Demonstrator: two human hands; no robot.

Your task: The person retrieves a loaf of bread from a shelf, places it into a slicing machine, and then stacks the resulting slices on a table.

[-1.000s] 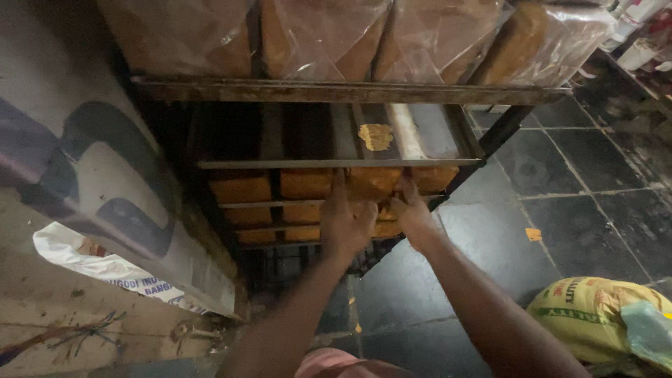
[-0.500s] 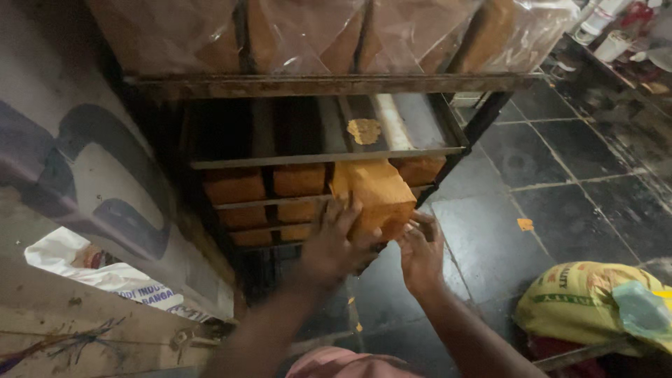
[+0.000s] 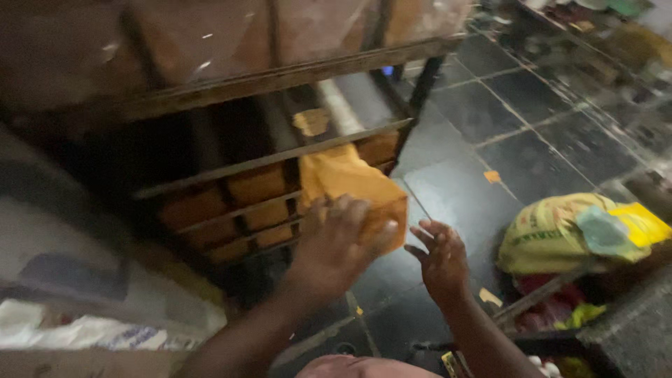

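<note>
Left hand (image 3: 336,241) has its fingers clamped on a wrapped loaf (image 3: 353,192) just clear of the rack (image 3: 266,161) at 11 o'clock, right hand (image 3: 441,255) spread open beside it, so that one-handed grip could easily slip.

Whole frame: I see motion blur everywhere, so edges are soft.
Loaf (image 3: 353,192): my left hand (image 3: 336,241) covers its near lower part; I cannot tell the wrapping clearly.
Right hand (image 3: 441,259): the fingertips are smeared; it is just beside the loaf, touching or not I cannot tell.
Top shelf (image 3: 273,70): its wrapped goods are cut by the upper edge.
Lower loaves (image 3: 255,185): partly behind the rack bars, dark.
Yellow sack (image 3: 560,234): its print is too blurred.
Right corner: small things, not recognisable.
</note>
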